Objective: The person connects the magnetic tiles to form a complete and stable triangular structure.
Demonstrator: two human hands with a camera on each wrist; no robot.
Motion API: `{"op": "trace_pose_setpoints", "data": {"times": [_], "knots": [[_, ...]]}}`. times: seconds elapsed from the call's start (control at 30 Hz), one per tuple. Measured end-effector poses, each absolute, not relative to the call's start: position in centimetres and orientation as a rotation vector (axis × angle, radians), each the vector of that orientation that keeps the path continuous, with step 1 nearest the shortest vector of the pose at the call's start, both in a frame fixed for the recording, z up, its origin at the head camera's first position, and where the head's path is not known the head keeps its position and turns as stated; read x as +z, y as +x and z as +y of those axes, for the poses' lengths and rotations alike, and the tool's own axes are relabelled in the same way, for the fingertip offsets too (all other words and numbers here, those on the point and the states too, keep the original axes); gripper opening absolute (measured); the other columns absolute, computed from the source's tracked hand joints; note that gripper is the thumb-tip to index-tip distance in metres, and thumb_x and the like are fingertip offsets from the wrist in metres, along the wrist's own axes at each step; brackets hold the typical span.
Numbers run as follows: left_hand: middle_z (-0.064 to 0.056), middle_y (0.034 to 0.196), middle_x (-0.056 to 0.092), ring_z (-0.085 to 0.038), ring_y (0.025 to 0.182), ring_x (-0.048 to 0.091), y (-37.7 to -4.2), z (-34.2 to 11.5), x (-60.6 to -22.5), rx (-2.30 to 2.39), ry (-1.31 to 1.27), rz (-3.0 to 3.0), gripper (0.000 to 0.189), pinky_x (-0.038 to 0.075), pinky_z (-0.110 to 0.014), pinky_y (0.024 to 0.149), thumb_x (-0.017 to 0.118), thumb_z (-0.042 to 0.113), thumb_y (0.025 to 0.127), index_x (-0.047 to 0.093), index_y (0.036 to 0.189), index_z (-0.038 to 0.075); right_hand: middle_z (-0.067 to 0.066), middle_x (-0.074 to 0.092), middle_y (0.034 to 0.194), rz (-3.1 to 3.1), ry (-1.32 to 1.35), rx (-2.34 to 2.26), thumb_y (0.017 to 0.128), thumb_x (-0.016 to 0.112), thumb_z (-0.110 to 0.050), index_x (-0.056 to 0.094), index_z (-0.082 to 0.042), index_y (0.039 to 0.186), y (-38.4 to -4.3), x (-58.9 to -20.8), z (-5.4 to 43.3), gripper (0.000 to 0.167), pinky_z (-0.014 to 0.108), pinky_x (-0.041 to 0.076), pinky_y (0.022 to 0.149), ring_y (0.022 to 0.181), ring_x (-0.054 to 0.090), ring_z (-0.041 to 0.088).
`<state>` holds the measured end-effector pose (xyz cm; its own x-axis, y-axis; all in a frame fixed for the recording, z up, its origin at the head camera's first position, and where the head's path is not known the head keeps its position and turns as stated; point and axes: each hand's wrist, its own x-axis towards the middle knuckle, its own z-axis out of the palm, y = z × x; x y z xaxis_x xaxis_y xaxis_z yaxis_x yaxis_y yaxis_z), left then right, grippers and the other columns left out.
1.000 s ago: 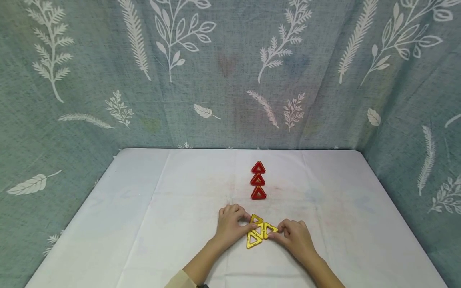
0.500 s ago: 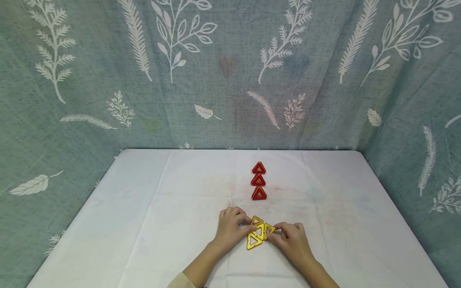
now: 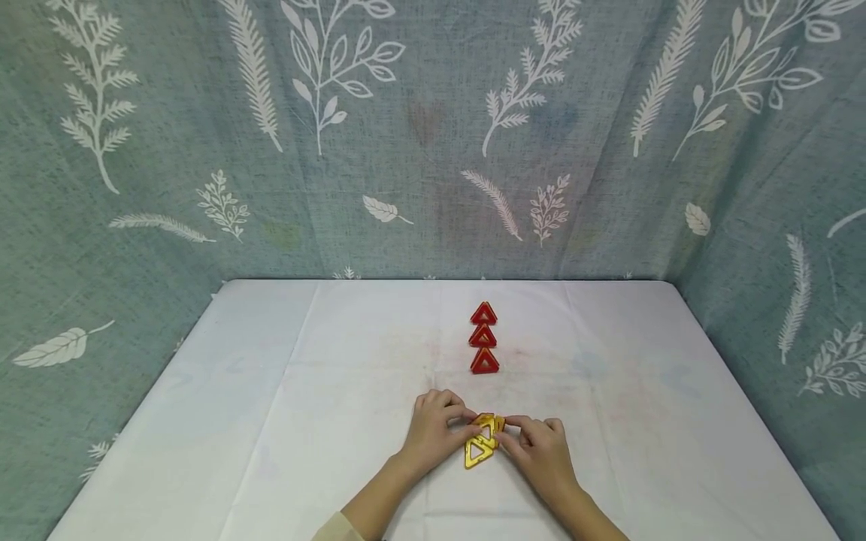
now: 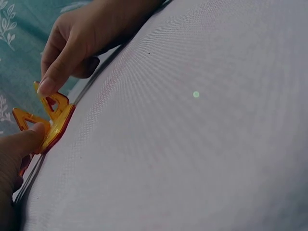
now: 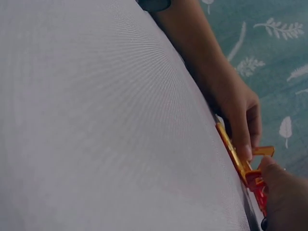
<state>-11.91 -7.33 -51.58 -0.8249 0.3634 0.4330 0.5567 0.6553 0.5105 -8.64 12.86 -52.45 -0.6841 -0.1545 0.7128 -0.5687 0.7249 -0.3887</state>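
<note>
Several yellow triangular magnetic tiles lie joined edge to edge on the white cloth, in front of me. The near tile (image 3: pixel 476 454) lies flat. My left hand (image 3: pixel 433 427) holds the far left part of the group between thumb and fingers, the thumb over the middle tile (image 3: pixel 486 433). My right hand (image 3: pixel 543 452) pinches the right tile (image 3: pixel 500 425), which stands tilted up from its joined edge. In the left wrist view, two yellow tiles, one raised tile (image 4: pixel 58 103) and another (image 4: pixel 25 117), rise from a flat one. Fingers partly cover the far tile.
Three small red pyramids, far (image 3: pixel 483 314), middle (image 3: pixel 482 336) and near (image 3: pixel 484 361), stand in a row beyond the hands. A white cloth (image 3: pixel 338 353) covers the table. A green leaf-patterned curtain (image 3: pixel 419 135) hangs behind and at both sides.
My right hand has moved left, swinging the right yellow tile up from nearly flat to steeply tilted. The far tile has also tipped up. My left hand has barely shifted.
</note>
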Motion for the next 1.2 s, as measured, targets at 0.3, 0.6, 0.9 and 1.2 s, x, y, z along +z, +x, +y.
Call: {"op": "trace_pose_setpoints", "data": {"times": [0.3, 0.6, 0.9, 1.2], "knots": [[0.011, 0.087, 0.055, -0.007, 0.085, 0.045, -11.9, -7.2, -51.5, -0.935, -0.766, -2.548, 0.017, 0.036, -0.037, 0.085, 0.079, 0.034, 0.073, 0.076, 0.086, 0.024, -0.02, 0.032, 0.054, -2.272, 0.592, 0.772, 0.064, 0.082, -0.028, 0.075, -0.014, 0.099, -8.7, -52.6, 13.0, 0.038, 0.026, 0.028, 0.066, 0.055, 0.021, -0.007], [0.01, 0.089, 0.055, -0.008, 0.086, 0.045, -11.8, -7.2, -51.4, -0.848, -0.834, -2.559, 0.016, 0.035, -0.035, 0.084, 0.073, 0.035, 0.079, 0.076, 0.092, 0.026, -0.019, 0.042, 0.057, -2.323, 0.642, 0.847, 0.067, 0.082, -0.025, 0.073, -0.011, 0.104, -8.7, -52.6, 13.4, 0.04, 0.027, 0.031, 0.068, 0.056, 0.03, -0.008], [0.009, 0.094, 0.056, -0.01, 0.093, 0.046, -11.5, -7.6, -51.6, -0.924, -0.741, -2.624, 0.019, 0.035, -0.039, 0.089, 0.071, 0.034, 0.082, 0.074, 0.097, 0.023, -0.023, 0.049, 0.064, -2.423, 0.664, 0.933, 0.073, 0.08, -0.025, 0.07, -0.012, 0.113, -8.9, -52.5, 13.7, 0.043, 0.027, 0.031, 0.07, 0.059, 0.039, -0.009], [0.009, 0.102, 0.052, -0.01, 0.097, 0.043, -10.0, -10.1, -51.7, -0.905, -0.719, -2.693, 0.053, 0.034, -0.041, 0.09, 0.078, 0.056, 0.062, 0.072, 0.104, 0.024, -0.021, 0.057, 0.067, -2.411, 0.668, 1.004, 0.07, 0.082, -0.023, 0.074, -0.018, 0.09, -8.8, -52.4, 13.7, 0.022, 0.027, 0.03, 0.073, 0.06, 0.038, -0.009]]}}
